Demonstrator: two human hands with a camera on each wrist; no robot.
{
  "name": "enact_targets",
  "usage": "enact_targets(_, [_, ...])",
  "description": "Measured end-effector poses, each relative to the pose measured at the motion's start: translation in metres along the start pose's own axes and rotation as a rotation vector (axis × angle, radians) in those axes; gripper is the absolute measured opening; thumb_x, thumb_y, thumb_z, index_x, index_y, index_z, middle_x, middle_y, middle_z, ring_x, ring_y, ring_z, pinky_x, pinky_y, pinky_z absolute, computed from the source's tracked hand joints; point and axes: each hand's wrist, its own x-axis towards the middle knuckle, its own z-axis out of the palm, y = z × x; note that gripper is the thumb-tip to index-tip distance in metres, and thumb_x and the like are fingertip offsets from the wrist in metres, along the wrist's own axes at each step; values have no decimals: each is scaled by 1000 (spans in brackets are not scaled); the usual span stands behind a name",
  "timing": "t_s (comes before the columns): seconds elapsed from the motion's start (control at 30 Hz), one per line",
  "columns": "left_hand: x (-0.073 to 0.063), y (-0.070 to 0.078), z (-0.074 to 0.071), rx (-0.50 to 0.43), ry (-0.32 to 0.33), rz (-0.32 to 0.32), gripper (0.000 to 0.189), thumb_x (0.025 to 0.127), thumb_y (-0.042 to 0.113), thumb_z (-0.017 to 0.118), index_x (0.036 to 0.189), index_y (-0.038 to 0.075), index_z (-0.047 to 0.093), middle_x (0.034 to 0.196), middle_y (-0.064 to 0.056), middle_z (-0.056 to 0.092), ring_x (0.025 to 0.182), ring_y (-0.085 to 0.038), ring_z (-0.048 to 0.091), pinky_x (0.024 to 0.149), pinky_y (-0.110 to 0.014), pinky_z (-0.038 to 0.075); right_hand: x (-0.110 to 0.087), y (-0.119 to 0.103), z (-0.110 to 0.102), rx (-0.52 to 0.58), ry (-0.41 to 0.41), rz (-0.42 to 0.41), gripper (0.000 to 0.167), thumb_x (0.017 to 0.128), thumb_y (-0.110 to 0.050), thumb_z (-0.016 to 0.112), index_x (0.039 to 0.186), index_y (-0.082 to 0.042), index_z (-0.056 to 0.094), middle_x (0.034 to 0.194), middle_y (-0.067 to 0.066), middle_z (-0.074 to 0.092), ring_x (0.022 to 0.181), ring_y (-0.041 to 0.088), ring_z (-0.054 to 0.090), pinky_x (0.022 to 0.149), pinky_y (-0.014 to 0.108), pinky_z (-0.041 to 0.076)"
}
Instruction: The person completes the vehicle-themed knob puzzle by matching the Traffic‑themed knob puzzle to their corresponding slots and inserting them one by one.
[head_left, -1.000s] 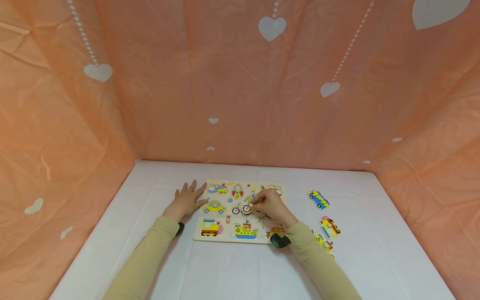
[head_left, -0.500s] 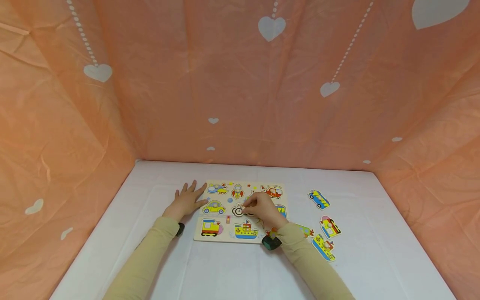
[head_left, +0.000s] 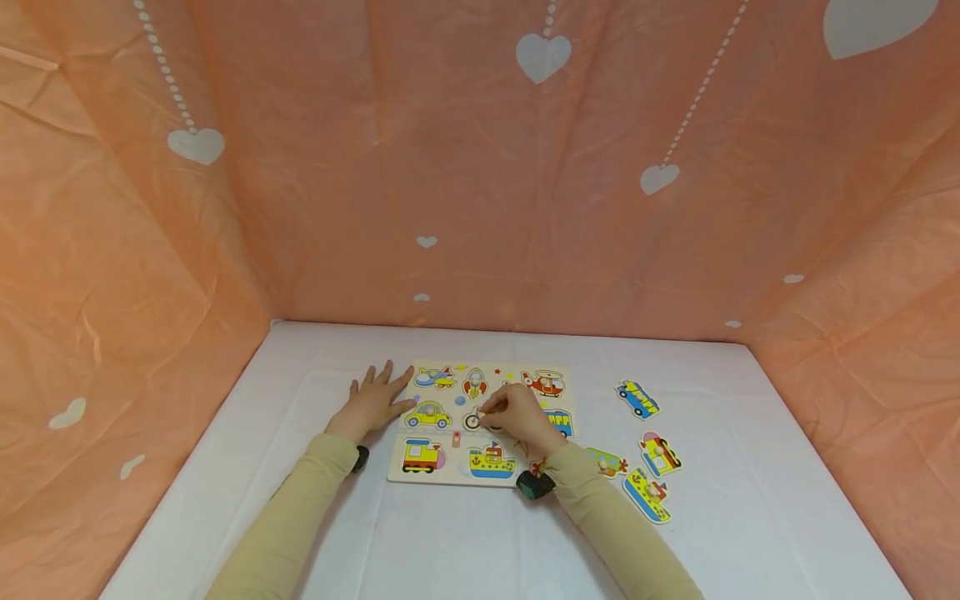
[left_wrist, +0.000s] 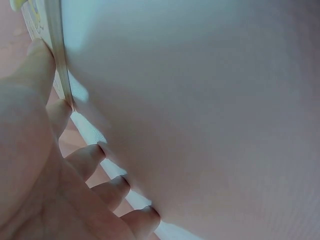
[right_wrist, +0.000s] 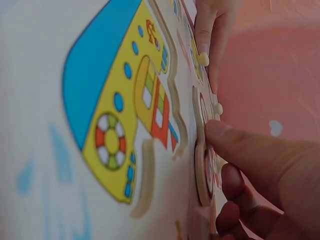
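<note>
A wooden peg puzzle board (head_left: 459, 468) lies on the table. My left hand (head_left: 367, 404) rests with spread fingers at its left edge; in the left wrist view the thumb (left_wrist: 37, 65) touches the board's edge. With thumb and fingertips, my right hand (head_left: 519, 414) pinches the bicycle piece (head_left: 471, 422) over the board's middle. In the right wrist view this piece (right_wrist: 201, 167) lies at its outlined recess; whether it sits flush I cannot tell. The car piece (head_left: 428, 413), with a knob, sits left of it. The ship recess (right_wrist: 125, 100) shows its printed picture.
Right of the board lie loose pieces: a bus (head_left: 637, 399), a train (head_left: 661, 454), a ship (head_left: 647, 495) and a green piece (head_left: 606, 462) partly behind the right sleeve. A white cloth covers the table (head_left: 420, 542); orange curtains (head_left: 480, 275) enclose it.
My right hand has moved left and slightly down with the bicycle piece, bringing it over the bicycle picture. More of the loose ship and green pieces now shows. The left hand stays put.
</note>
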Motion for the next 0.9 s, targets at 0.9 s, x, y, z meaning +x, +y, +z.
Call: enact_targets(0.9, [1,1,1,-2,0,-10,70,95,42,56,152,16,25,155,-26,9,138,-52,2,106,-69,3,-4,1,-5,66,-37,24,19,76,-3,80,95,-6,74,88,0,65,80,13,58,69,25,51])
